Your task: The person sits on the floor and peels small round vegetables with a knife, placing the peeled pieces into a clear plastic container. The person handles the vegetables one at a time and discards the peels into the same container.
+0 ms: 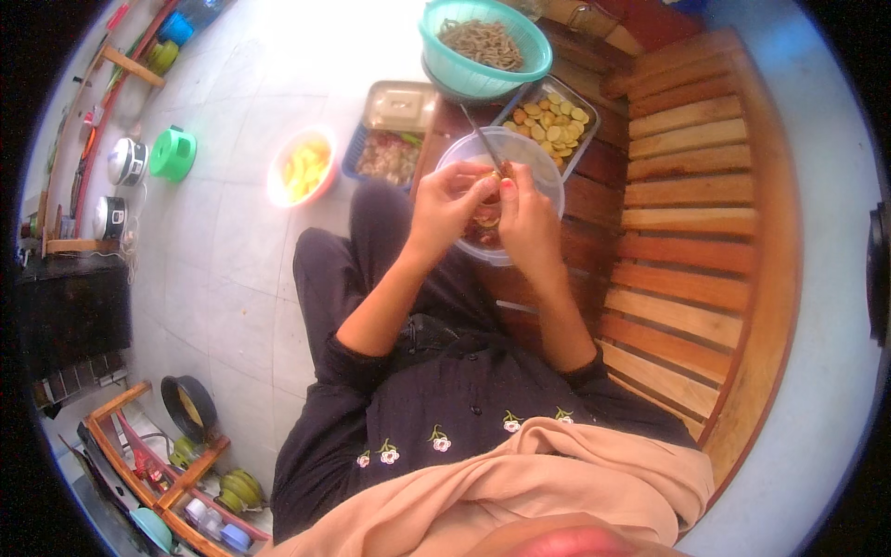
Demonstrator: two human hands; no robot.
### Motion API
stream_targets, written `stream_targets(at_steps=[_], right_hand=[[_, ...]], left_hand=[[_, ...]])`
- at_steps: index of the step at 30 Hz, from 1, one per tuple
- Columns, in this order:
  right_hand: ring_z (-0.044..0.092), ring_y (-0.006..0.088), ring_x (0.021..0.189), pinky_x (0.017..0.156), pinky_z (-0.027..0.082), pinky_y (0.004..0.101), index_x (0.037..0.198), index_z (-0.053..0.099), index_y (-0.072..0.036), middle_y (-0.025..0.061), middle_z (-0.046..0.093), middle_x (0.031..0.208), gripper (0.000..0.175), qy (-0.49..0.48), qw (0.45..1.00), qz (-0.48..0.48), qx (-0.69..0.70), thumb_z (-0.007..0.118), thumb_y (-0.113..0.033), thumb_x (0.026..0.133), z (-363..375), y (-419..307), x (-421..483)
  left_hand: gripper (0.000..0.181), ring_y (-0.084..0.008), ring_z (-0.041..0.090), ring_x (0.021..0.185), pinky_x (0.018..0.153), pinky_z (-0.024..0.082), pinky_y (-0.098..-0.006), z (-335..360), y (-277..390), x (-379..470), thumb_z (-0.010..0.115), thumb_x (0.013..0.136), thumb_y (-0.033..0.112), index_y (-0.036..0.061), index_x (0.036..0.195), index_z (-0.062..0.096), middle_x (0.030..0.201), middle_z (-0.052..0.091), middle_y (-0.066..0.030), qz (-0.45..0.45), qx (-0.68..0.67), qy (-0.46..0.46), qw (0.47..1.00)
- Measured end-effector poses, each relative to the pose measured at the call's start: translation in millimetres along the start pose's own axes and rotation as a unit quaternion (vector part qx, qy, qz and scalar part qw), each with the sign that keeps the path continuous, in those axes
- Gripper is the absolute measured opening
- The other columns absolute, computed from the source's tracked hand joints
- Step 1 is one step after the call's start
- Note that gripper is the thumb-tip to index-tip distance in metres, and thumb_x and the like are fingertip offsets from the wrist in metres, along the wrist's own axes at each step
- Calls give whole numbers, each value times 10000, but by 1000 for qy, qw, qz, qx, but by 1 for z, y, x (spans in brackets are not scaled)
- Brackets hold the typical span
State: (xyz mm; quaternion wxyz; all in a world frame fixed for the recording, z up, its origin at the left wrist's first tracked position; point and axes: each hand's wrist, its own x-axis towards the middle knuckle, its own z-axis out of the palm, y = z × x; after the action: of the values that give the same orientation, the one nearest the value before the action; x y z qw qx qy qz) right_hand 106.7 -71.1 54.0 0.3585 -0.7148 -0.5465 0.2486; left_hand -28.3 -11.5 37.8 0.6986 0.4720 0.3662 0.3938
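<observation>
My left hand (445, 209) pinches a small brownish-yellow food piece (495, 175) between thumb and fingertips. Meeting it there, my right hand (532, 223) grips a knife (479, 131), whose narrow blade points away and to the left. The fingers partly hide both the piece and the knife's handle end. Both hands are above a translucent plastic bowl (560, 191) holding reddish-brown pieces or peels (487, 226). Just beyond, to the right, a rectangular clear tray (593, 125) holds many yellow peeled pieces (553, 122).
A turquoise colander (431, 49) with brownish strips stands on the wooden bench (592, 188), at the far end. Left of the bench are a blue basket (356, 150) with a lidded container (400, 104), and a tub (273, 177) of yellow slices. The slatted backrest (682, 216) borders the right.
</observation>
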Motion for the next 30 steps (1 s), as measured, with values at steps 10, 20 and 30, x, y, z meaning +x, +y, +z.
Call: stream_targets(at_steps=[10,20,30], right_hand=[[619,511,948,799,482,563,1218,533,-35,287,661,1036,305,-37,995,-34,82,440,-251,1023,-13,-3,-8],[626,487,946,797,484,553,1205,526,-55,290,660,1015,277,-14,983,10,185,443,-244,1020,-9,-1,-1],[649,460,949,818,491,519,1248,509,-65,265,670,1003,301,-47,998,-2,38,455,-251,1018,-13,4,4]], left_hand=[[259,-166,685,882,752,592,-284,-1,-4,3,709,906,113,-69,1081,654,989,712,-165,51,40,22,998],[273,-169,694,904,781,581,-290,1,-3,0,737,877,111,-67,1070,661,992,714,-147,75,33,4,997],[239,-175,706,890,727,575,-271,4,-5,-2,749,862,88,-50,1044,677,983,712,-89,92,95,16,991]])
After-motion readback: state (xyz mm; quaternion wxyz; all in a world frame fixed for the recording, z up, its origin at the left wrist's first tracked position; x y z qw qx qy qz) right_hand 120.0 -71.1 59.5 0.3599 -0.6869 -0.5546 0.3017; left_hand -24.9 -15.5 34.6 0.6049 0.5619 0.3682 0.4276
